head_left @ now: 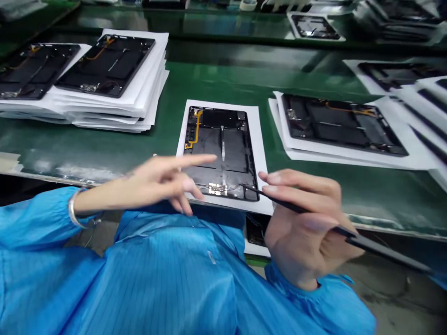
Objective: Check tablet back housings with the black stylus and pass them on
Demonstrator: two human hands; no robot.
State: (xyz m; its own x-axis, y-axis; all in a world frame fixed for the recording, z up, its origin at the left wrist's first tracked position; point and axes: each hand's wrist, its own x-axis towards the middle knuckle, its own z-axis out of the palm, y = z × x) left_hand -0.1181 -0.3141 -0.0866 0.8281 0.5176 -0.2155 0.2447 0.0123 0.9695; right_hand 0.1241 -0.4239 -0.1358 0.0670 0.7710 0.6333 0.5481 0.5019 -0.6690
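A black tablet housing (230, 149) lies open side up on a white sheet (261, 163) in front of me. It bears an orange flex cable (198, 130) at its upper left and a small silvery circuit board (218, 189) near its close edge. My left hand (160, 181) hovers over the housing's lower left, index finger stretched out and fingers apart, holding nothing. Between the fingers of my right hand (303, 223) are slim black tweezers (288, 204). Their tip reaches the housing's lower right corner, beside a thin dark wire; whether it grips the wire I cannot tell.
Similar housings lie on thick stacks of white sheets (153, 104) at the left. Another housing (342, 123) rests on sheets at the right, with more stacked beyond it. A raised green ledge (216, 28) crosses the back of the green bench (223, 77), carrying a further tablet part (314, 27).
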